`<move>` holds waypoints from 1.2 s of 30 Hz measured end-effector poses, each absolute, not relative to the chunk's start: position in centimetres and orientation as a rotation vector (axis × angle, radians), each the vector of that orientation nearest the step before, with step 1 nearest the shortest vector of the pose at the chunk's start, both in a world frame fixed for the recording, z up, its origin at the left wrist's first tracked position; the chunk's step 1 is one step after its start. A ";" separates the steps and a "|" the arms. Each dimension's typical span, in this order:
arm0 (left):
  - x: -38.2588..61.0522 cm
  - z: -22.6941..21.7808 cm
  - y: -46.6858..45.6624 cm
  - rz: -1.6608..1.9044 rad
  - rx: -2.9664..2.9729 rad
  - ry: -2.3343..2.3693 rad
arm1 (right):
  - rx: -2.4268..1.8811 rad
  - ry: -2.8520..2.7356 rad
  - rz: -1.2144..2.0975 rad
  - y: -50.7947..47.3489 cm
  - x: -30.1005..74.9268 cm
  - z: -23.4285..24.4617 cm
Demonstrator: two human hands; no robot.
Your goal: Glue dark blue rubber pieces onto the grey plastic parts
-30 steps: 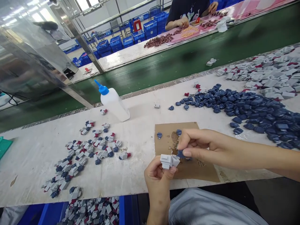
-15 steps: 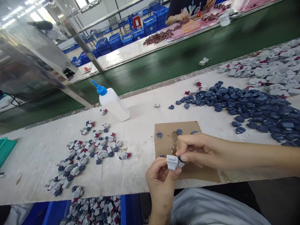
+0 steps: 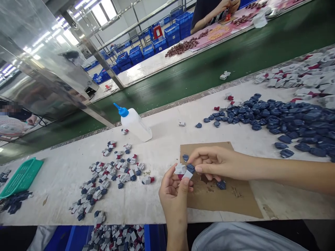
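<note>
My left hand [image 3: 175, 195] is closed around a small grey plastic part [image 3: 180, 168], with a dark red bit showing beneath it. At the right end of that part sits a navy blue ridged piece [image 3: 190, 168], pinched between the thumb and forefinger of my right hand [image 3: 216, 164]. Both hands are over the left side of a brown cardboard sheet [image 3: 225, 202]. A wet brown patch [image 3: 205, 179] on the cardboard is partly hidden by my right hand. Loose navy pieces lie there too, one [image 3: 221, 184] below my right hand and another [image 3: 185, 157] behind the held part.
A white bottle with a blue nozzle [image 3: 137, 126] stands tilted in view, beyond grey-red-navy assemblies [image 3: 104, 177]. Navy pieces [image 3: 282, 115] and grey parts [image 3: 311, 75] are heaped right. A green basket [image 3: 23, 176] lies left. Across the green belt [image 3: 167, 83], another person works.
The held part has turned, so the navy piece and red bit show more clearly. My right fingers have opened slightly around the navy piece. The view has shifted and tilted.
</note>
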State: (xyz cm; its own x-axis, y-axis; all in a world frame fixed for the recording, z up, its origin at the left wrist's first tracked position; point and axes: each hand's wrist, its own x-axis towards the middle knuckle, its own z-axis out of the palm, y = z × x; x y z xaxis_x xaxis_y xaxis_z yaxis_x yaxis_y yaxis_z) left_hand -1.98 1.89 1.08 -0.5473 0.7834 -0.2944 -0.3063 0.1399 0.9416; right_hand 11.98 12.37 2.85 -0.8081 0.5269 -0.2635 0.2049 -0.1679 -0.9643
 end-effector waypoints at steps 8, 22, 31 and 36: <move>-1.7 0.8 1.7 1.446 0.522 1.472 | -0.912 -1.697 2.170 12.5 12.4 2.4; -2.1 0.7 1.3 1.409 0.391 1.312 | -0.930 -1.791 2.122 13.7 12.1 2.2; -2.0 0.3 1.5 1.416 0.427 1.286 | -0.836 -1.837 2.083 14.0 11.6 1.7; -2.4 -0.3 1.8 1.429 0.410 1.297 | -0.878 -1.941 1.979 13.8 11.1 1.4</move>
State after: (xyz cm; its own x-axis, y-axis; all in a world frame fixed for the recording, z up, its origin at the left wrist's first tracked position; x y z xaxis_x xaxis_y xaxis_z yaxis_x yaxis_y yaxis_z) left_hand -2.42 1.80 -0.25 -0.3309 0.8568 -0.3955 -0.4767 0.2100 0.8536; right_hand 11.05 13.85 1.41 -0.7929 0.5553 -0.2509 0.2400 -0.0939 -0.9662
